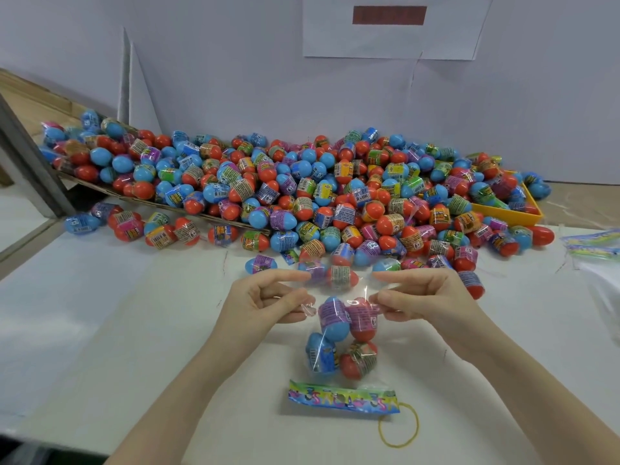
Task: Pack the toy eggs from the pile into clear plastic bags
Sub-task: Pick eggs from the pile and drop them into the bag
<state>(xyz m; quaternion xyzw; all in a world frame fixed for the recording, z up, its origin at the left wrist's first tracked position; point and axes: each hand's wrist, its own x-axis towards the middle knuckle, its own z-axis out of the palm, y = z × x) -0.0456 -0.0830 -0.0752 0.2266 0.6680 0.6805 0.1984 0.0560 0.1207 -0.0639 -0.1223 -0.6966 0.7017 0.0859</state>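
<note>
A big pile of blue and red toy eggs (302, 193) spreads across the back of the white table. In front of it lies a clear plastic bag (342, 340) holding several eggs, with a colourful printed header card (344, 401) at its near end. My left hand (268, 300) pinches the left side of the bag's open mouth between thumb and fingers. On the other side, my right hand (422, 297) pinches the mouth's right edge. Both index fingers point inward toward each other above the opening.
A yellow rubber band (399, 427) lies by the header card. A yellow tray (510, 213) sits under the pile's right end, and a cardboard sheet (188, 209) slopes under its left. More clear bags with printed headers (593, 250) lie at the far right. A white wall stands behind.
</note>
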